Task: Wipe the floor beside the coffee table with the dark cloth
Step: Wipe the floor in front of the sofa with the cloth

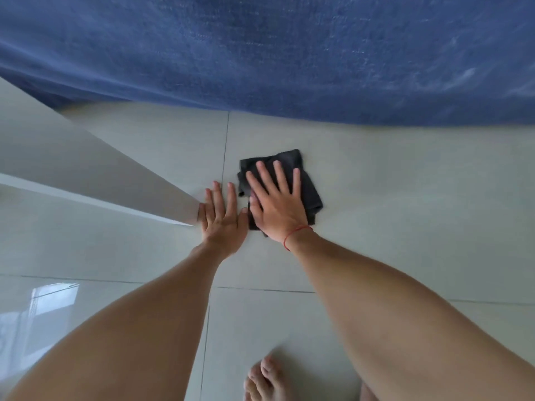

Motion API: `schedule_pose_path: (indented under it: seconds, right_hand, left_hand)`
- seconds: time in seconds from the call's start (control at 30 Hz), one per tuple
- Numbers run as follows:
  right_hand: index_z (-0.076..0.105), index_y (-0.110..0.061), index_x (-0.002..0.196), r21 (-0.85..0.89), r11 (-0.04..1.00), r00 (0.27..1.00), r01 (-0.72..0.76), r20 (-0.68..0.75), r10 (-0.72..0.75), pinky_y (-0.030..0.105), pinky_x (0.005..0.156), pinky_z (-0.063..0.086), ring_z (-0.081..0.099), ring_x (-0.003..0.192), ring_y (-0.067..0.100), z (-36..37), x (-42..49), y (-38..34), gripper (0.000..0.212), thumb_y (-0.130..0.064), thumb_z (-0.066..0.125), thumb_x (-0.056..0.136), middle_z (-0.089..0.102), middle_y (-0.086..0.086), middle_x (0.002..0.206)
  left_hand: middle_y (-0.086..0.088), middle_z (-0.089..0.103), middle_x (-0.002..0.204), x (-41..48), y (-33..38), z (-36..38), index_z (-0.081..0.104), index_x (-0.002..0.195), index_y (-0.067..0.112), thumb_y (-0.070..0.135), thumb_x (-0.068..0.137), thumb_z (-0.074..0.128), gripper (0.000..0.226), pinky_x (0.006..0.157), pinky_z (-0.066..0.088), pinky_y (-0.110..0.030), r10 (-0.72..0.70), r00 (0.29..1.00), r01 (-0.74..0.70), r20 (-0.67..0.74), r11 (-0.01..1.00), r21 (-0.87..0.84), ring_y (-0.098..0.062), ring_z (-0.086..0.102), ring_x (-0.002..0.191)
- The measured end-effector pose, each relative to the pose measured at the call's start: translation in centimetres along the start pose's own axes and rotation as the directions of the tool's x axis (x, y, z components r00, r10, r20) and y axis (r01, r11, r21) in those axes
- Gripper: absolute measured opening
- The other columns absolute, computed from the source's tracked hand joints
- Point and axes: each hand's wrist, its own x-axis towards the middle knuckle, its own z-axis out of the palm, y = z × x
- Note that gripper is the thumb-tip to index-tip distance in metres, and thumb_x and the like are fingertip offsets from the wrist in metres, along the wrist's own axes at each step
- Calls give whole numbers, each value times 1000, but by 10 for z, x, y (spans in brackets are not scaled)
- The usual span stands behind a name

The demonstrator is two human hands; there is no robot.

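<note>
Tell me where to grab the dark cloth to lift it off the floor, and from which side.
Pinch the cloth at its far right corner, coming from above on the rug side. That corner lies bare on the tiles, while the right hand presses flat on the middle and near part. The left hand rests on the floor beside it, by the table, crowding that edge.

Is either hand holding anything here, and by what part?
Nothing is gripped. The right hand lies flat, fingers spread, pressing the middle of the dark cloth onto the floor. The left hand rests flat on bare tile.
</note>
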Motion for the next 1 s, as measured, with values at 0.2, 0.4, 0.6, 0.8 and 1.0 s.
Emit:
schedule_pose_path:
  seconds: [0.2, 0.4, 0.6, 0.8, 1.0]
  right_hand:
    - [37, -31, 146, 50, 990, 991, 128, 28, -130, 49, 120, 11, 25, 147, 19, -8, 15, 39, 54, -42, 26, 94, 31, -9, 157]
    - [33, -30, 148, 109, 892, 893, -438, -63, 446, 48, 118, 10, 21, 148, 20, -25, -14, 146, 54, -41, 30, 96, 24, -8, 160]
    - [34, -26, 148, 101, 780, 779, -617, -64, 624, 56, 119, 10, 19, 148, 28, -15, -110, 149, 60, -46, 24, 93, 24, -1, 160]
    - [43, -28, 143, 98, 930, 928, -355, -87, 363, 59, 116, 14, 29, 144, 32, 8, -136, 37, 54, -42, 44, 91, 36, 1, 155]
    - [43, -29, 143, 112, 993, 999, -42, 4, 42, 52, 117, 16, 29, 145, 27, 17, -172, 3, 50, -39, 43, 94, 36, -3, 155]
  left_hand:
    - [-4, -25, 159, 0, 0, 0, -14, 152, 26, 38, 101, 22, 64, 118, -12, -39, 0, 1000, 0, 9, 1000, -13, -23, -24, 147]
    - [-4, -22, 160, -1, -2, 0, -11, 153, 28, 38, 100, 24, 64, 119, -10, -39, -10, 1000, 10, -8, 999, -33, -23, -21, 148]
    - [-7, -22, 160, -3, 1, -3, -11, 153, 26, 38, 101, 23, 64, 120, -10, -40, -14, 1000, 14, -2, 1000, -11, -24, -20, 148]
    - [-8, -20, 161, -56, 12, 27, -8, 153, 29, 33, 102, 22, 60, 119, -10, -43, -15, 999, 12, -35, 997, -76, -24, -19, 148]
    - [-5, -23, 160, -84, 9, 43, -10, 152, 34, 28, 101, 19, 59, 119, -11, -43, -59, 998, 57, -7, 992, -112, -22, -22, 147]
